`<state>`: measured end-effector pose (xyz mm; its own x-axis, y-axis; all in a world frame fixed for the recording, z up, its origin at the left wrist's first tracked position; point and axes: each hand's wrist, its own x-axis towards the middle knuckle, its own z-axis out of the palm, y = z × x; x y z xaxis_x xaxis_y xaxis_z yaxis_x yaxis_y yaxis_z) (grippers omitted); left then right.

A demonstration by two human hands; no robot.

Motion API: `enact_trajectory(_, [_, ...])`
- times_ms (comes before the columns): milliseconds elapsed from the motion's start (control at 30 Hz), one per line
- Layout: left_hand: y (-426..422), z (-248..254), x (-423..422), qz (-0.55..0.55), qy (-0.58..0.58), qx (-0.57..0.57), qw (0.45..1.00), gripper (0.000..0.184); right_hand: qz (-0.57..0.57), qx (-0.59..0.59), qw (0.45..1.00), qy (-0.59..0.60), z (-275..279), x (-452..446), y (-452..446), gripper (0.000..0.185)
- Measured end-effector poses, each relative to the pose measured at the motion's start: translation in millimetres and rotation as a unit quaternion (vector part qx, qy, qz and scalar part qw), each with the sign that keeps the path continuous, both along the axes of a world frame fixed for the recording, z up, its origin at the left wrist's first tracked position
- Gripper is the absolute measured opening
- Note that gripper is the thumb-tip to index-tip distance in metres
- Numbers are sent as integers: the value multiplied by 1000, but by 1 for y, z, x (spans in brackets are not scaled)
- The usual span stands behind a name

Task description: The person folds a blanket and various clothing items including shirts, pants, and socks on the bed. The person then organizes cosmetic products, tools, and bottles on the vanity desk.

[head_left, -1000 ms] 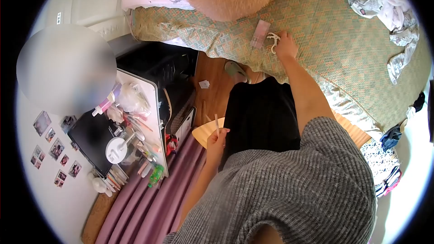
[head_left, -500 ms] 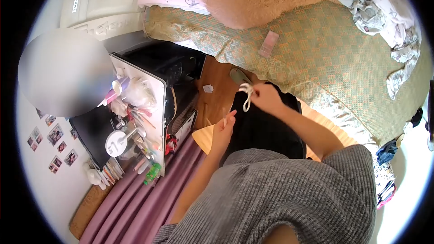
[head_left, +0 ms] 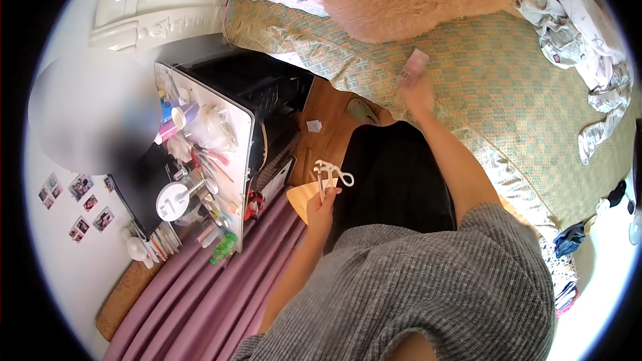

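My left hand (head_left: 319, 208) is closed around a white eyelash curler (head_left: 334, 170) with looped handles. A slim, pale stick (head_left: 321, 186) also stands up from the same fingers. My right hand (head_left: 418, 99) is stretched over the bed, its fingers at the lower end of a flat pink rectangular item (head_left: 415, 61). Motion blurs this hand, so whether it grips the item cannot be made out. The pink item lies on the patterned bed cover (head_left: 481, 93).
A cluttered desk (head_left: 244, 147) stands at the left with a round white mirror-like object (head_left: 173, 202). A tan furry cushion (head_left: 401, 0) and crumpled bedding (head_left: 562, 40) lie on the bed. A slipper (head_left: 362, 111) and white paper (head_left: 314, 126) are on the floor. Purple curtain (head_left: 194, 301) hangs lower left.
The eyelash curler has passed from my right hand to my left. My right hand has moved up and away to the pink item on the bed. The view has shifted slightly.
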<state>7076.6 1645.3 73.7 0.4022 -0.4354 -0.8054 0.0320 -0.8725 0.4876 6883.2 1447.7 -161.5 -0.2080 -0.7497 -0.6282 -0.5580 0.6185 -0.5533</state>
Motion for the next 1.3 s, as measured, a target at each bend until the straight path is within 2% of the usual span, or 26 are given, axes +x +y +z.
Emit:
enact_trajectory(33, [8, -1, 2, 6, -1, 9, 1000, 23, -23, -14, 997, 74, -5, -4, -10, 67])
enact_trajectory(133, [25, 5, 2, -1, -27, 60, 998, 27, -67, 100, 983, 139, -9, 0, -34, 82])
enact_trajectory(233, [46, 7, 6, -11, -50, 93, 994, 31, -39, 90, 971, 216, -19, 17, -43, 85])
enact_trajectory(333, [65, 10, 6, -3, -64, 79, 995, 32, -14, 109, 967, 230, -31, 14, -44, 87])
enact_trajectory(400, [73, 13, 13, 7, -78, 76, 994, 32, 46, 66, 974, 214, -43, 4, -32, 77])
enact_trajectory(467, [74, 16, 21, 93, -30, 34, 995, 30, 101, 12, 976, 191, -83, -19, -28, 68])
enact_trajectory(500, [75, 17, 29, 115, -23, 37, 992, 30, 92, -71, 985, 124, -149, -38, -18, 67])
enact_trajectory(567, [78, 20, 47, 185, -25, 8, 982, 29, 183, 136, 973, -18, -63, -52, -33, 57])
enact_trajectory(633, [85, 20, 71, 252, -18, -36, 967, 28, 141, 2, 983, -116, -59, -63, -9, 44])
enact_trajectory(700, [97, 12, 100, 281, -40, -73, 956, 28, 210, -56, 971, -97, -13, -65, 5, 34])
enact_trajectory(767, [99, 14, 125, 318, -40, -100, 942, 27, 253, -92, 960, -73, 2, -68, 24, 34])
enact_trajectory(833, [107, 4, 158, 344, -47, -117, 930, 26, 261, -79, 957, -101, 31, -55, 42, 34])
enact_trajectory(900, [111, -5, 186, 385, -44, -129, 913, 26, 325, -61, 941, -74, 70, -29, 53, 48])
enact_trajectory(967, [111, -7, 211, 405, -41, -139, 903, 25, 364, -92, 923, -88, 140, 22, 61, 51])
enact_trajectory(1067, [120, -10, 247, 443, -31, -147, 884, 25, 425, -56, 888, -168, 210, 109, 68, 49])
enact_trajectory(1167, [133, -19, 276, 472, -30, -158, 867, 26, 504, -111, 832, -203, 242, 201, 84, 49])
enact_trajectory(1300, [165, -43, 304, 494, -79, -156, 851, 26, 618, -76, 760, -186, 266, 328, 109, 55])
